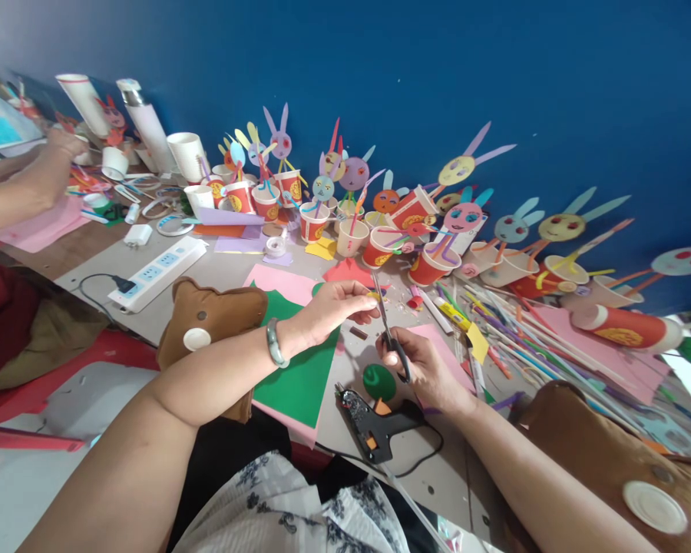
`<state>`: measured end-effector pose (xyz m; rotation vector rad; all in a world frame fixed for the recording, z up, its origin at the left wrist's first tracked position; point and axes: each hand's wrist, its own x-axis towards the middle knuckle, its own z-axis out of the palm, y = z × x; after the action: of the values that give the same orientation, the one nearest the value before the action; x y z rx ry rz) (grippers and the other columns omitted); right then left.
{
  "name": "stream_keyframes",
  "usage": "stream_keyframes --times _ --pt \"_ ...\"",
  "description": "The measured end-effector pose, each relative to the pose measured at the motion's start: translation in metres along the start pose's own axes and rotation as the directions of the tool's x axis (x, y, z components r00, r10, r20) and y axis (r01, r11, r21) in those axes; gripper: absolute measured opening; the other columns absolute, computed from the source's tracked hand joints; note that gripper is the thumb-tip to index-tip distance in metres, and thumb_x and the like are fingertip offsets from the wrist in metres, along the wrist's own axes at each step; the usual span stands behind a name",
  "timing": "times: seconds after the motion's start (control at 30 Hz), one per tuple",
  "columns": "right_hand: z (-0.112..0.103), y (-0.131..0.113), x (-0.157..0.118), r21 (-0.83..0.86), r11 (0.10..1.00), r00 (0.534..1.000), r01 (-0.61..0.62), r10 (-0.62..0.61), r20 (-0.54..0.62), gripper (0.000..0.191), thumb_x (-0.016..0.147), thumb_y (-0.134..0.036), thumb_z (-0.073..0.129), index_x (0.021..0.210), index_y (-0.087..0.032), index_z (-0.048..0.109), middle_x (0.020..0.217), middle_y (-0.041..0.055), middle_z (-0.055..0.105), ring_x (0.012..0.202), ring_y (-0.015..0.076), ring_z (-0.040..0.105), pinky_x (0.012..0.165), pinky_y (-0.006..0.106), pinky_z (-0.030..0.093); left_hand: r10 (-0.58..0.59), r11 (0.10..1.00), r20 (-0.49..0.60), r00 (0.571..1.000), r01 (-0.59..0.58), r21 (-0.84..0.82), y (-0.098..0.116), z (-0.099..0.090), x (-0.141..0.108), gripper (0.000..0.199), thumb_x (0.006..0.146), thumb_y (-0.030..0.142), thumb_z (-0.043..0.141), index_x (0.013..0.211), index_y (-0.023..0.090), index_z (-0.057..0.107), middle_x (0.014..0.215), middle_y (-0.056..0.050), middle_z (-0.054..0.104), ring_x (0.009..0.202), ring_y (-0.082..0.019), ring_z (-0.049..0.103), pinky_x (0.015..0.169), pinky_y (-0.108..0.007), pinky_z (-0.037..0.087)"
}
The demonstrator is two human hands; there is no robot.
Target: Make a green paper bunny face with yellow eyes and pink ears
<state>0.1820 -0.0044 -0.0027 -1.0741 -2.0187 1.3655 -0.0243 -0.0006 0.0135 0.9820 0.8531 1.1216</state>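
Observation:
My right hand [426, 369] grips a pair of scissors [401, 355] by the black handles, blades pointing up and away from me. Just left of the blades, my left hand [337, 309] pinches a small yellow piece of paper [374, 296] between thumb and fingertips. The blades are beside or touching that piece; I cannot tell which. Beneath my left hand lies a green sheet [293, 384] on top of a pink sheet [316, 434]. A round green paper disc [378, 381] and a black glue gun [374, 426] lie on the table below my right hand.
Paper cups [431, 263] with paper rabbit heads line the blue wall. Coloured sticks [512, 338] are heaped at right. A power strip [158, 273] and brown cushions [213, 307] [616, 461] flank me. Another person's hand [66, 144] works at far left.

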Motion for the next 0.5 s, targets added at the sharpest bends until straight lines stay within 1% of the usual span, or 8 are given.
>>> stream_keyframes --times 0.23,0.5 --pt "-0.0003 0.0004 -0.0002 0.018 1.000 1.000 -0.007 0.007 0.009 0.066 0.070 -0.084 0.063 0.073 -0.019 0.057 0.068 0.0007 0.056 0.063 0.0143 0.048 0.058 0.027 0.041 0.008 1.000 -0.018 1.000 -0.008 0.002 0.0017 0.0008 -0.0011 0.014 0.079 0.025 0.069 0.076 0.012 0.065 0.069 -0.001 0.067 0.065 -0.008 0.062 0.068 -0.024 0.047" --pt "0.0001 -0.0027 -0.0001 0.019 1.000 1.000 -0.017 0.017 -0.001 0.066 0.069 -0.085 0.063 0.072 -0.020 0.056 0.067 0.0002 0.056 0.062 0.0140 0.048 0.058 0.028 0.041 0.022 1.000 -0.007 1.000 -0.022 0.017 0.0019 -0.0001 -0.0007 0.017 0.079 0.028 0.071 0.076 0.012 0.064 0.069 -0.001 0.067 0.065 -0.009 0.062 0.069 -0.026 0.046"
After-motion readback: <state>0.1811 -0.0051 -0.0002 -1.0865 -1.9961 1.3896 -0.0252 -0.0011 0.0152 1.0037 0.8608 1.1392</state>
